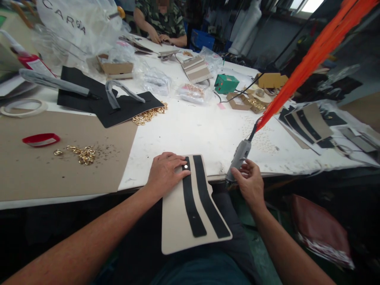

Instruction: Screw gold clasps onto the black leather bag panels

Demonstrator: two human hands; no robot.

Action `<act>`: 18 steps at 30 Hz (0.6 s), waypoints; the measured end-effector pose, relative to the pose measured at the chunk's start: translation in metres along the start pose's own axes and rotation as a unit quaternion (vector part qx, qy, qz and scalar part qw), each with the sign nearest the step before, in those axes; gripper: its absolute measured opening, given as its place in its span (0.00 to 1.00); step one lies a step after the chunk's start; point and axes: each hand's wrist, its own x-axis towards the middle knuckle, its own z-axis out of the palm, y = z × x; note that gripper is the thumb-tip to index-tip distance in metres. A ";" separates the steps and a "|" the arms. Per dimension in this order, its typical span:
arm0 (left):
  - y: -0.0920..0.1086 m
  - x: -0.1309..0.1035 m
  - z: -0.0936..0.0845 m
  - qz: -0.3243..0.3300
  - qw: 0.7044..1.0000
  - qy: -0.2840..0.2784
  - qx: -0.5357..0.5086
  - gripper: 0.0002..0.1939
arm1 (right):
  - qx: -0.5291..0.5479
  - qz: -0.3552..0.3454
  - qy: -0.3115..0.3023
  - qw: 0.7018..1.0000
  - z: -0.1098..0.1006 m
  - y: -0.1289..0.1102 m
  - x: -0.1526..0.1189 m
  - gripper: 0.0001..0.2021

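A beige bag panel (pixel 175 233) with two black strips lies in front of me, its top on the table edge and its lower part over my lap. My left hand (pixel 168 170) rests on its upper left, thumb and fingers spread beside a round silver snap (pixel 186 166) on the left black strip (pixel 190 198). The other strip (pixel 209 198) runs beside it. To the right, my right hand (pixel 251 180) has its thumb and curled fingers at the lower body of a grey electric screwdriver (pixel 240 154), hanging tip down from an orange-wrapped cord (pixel 308 63). The screwdriver is apart from the panel.
Gold chain links (pixel 86 154) and a red tray (pixel 40 139) sit on brown board at left. Black panels (pixel 118 113) with handles lie behind. A green box (pixel 226 84), gold hardware (pixel 257 104) and stacked panels (pixel 308 122) stand right. A co-worker (pixel 160 23) sits opposite.
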 end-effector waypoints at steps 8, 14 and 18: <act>-0.001 -0.005 0.004 -0.002 1.000 0.009 -0.007 0.14 | 0.201 0.053 -0.130 0.969 0.030 -0.059 0.012 0.21; -0.002 -0.005 0.003 -0.001 1.000 0.017 -0.016 0.15 | 0.436 -0.022 -0.196 0.878 0.080 -0.129 0.000 0.13; -0.002 -0.006 0.003 0.000 1.000 0.017 -0.013 0.15 | 0.433 -0.081 -0.222 0.870 0.112 -0.141 -0.002 0.15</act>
